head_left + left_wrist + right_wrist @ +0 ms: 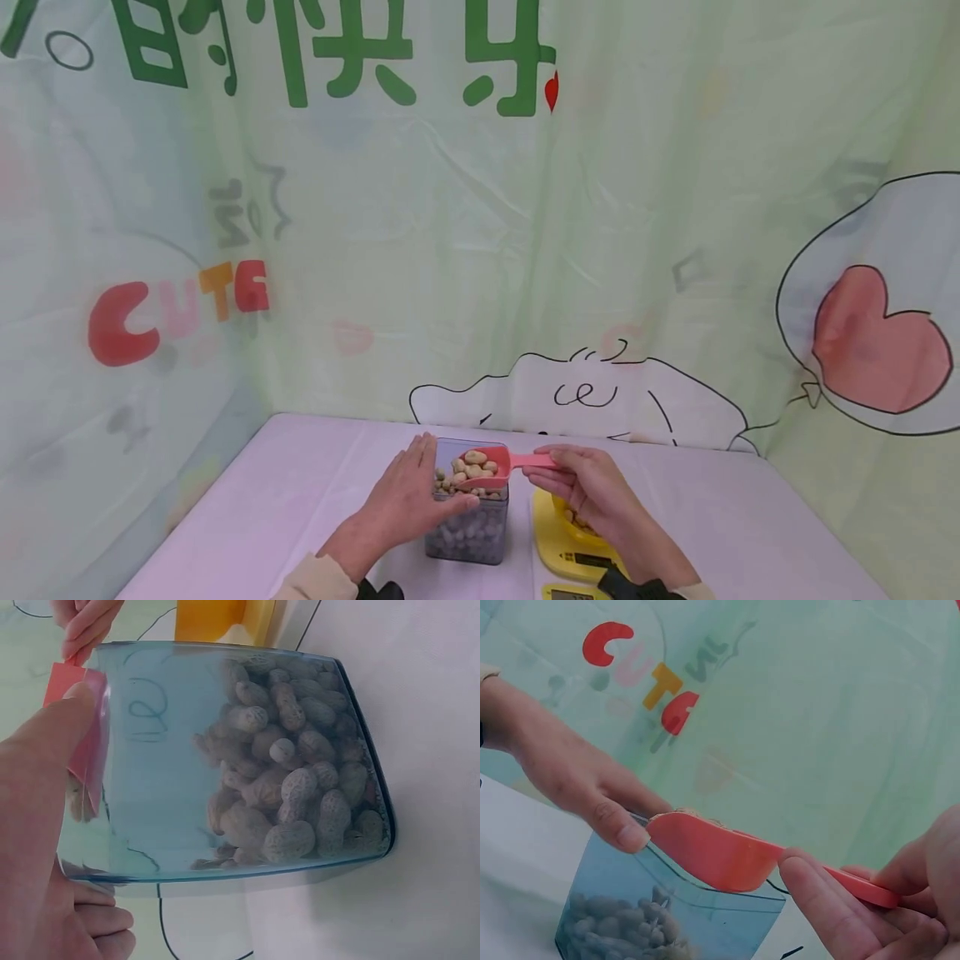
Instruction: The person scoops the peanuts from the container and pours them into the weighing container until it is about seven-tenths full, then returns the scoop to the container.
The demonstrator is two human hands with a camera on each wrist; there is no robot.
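Observation:
A clear bluish plastic container [467, 533] holds unshelled peanuts [292, 772] in its lower part. My left hand [405, 496] grips its rim at the left corner, thumb along the near side and fingers along the left side. Over the open top is a coral-red scoop [720, 859], heaped with peanuts [474, 467]. My right hand [588, 487] pinches the scoop's handle between thumb and fingers. The scoop lies roughly level, its front lip close to my left thumb; whether they touch I cannot tell.
Right of the container stands a yellow kitchen scale [555, 546] bearing a yellow bowl [558, 508] with some peanuts, partly hidden by my right hand. Everything stands on a pale table [322, 475]. A printed curtain [480, 250] closes off the back and sides.

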